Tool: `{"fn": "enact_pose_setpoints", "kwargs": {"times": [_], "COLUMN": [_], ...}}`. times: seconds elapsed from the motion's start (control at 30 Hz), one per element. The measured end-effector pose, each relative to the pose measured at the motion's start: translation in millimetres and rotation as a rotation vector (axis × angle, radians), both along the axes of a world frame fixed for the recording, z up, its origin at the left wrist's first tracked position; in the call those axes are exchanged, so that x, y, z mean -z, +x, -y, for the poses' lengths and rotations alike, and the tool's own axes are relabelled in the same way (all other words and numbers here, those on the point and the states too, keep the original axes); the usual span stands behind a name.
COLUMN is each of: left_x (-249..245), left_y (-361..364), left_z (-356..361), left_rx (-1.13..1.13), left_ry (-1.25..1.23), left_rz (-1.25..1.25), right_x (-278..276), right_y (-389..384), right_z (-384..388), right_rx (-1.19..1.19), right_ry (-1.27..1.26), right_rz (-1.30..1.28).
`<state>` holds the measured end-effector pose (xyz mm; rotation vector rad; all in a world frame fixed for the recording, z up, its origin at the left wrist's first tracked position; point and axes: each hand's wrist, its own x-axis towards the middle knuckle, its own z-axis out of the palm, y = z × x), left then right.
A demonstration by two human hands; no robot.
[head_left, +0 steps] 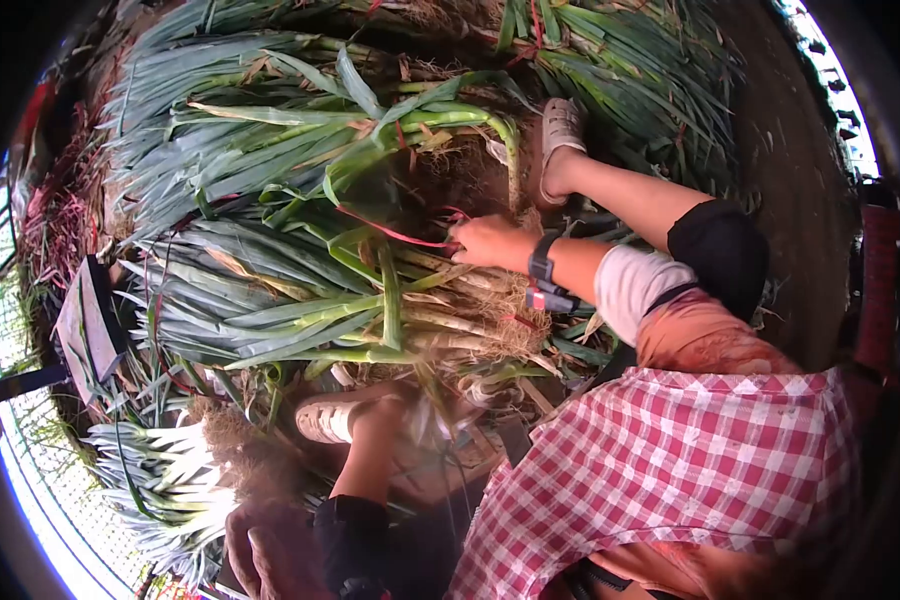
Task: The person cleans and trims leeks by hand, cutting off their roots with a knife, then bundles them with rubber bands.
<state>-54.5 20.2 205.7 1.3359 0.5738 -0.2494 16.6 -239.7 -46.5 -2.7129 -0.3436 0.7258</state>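
Note:
My right hand (490, 243), with a dark wristwatch, is closed on a thin red tie strip (400, 235). The strip runs over a bundle of leeks (270, 290), whose pale stems and roots lie under that hand. A bent leek (460, 115) arches just beyond it. At the lower left is my left hand (270, 548), dark brown and perhaps gloved, smeared by motion. Beside it are blurred roots (245, 450) of a leek bundle with white stems (170, 480). Whether the left hand grips anything is not clear.
More leek bundles lie at the top left (210, 100) and top right (640, 80). My shoes (560, 125) rest on either side of the middle bundle. A checked red-and-white apron (670, 450) covers my lap. Bare brown ground (795, 200) stretches along the right.

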Motion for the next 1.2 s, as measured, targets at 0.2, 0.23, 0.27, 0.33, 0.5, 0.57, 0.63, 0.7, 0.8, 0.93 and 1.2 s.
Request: {"fn": "enact_pose_setpoints", "kwargs": {"times": [0.2, 0.23, 0.27, 0.33, 0.5, 0.57, 0.63, 0.7, 0.8, 0.93, 1.2], "left_x": [-59.4, -61.4, -63.4, -40.7, -20.4, -10.1, -10.1, 6.3, 20.5, 41.9, 81.8], "left_y": [-23.6, -22.1, -21.1, -30.8, -38.6, -34.6, -36.4, -40.4, -37.8, -48.8, -49.9], "left_z": [-66.8, -70.5, -72.9, -80.7, -95.0, -88.7, -74.1, -78.6, -87.5, -65.1, -56.5], "left_rx": [0.045, 0.078, 0.154, 0.225, 0.192, 0.115, 0.104, 0.167, 0.432, 0.598, 1.010], "left_ry": [0.298, 0.304, 0.315, 0.603, 0.528, 0.417, 0.290, 0.363, 0.326, -0.110, 0.286], "left_rz": [0.070, 0.066, 0.045, 0.342, 0.311, 0.370, 0.479, 0.549, 0.722, 0.485, 0.593], "right_x": [7.8, -27.1, -56.8, -78.2, -271.4, -298.6, -312.7, -316.1, -293.0, -258.4, -203.1], "right_y": [0.2, 12.4, 21.4, 30.3, 51.5, 54.7, 28.6, -19.8, -48.6, -47.3, -31.2], "right_z": [-13.9, -18.8, -24.8, -33.7, -65.8, -84.3, -123.9, -157.4, -183.9, -168.1, -64.1], "right_rx": [0.231, 0.393, 0.545, 0.660, 0.419, 0.135, 0.148, 0.293, 0.152, 0.261, 0.417], "right_ry": [-0.068, 0.143, 0.357, 0.795, 1.445, 1.621, 1.544, 1.426, 1.277, 1.296, 0.674], "right_rz": [-0.060, -0.183, -0.314, -0.338, -0.180, -0.428, -0.671, -0.662, -0.880, -0.696, -0.343]}}
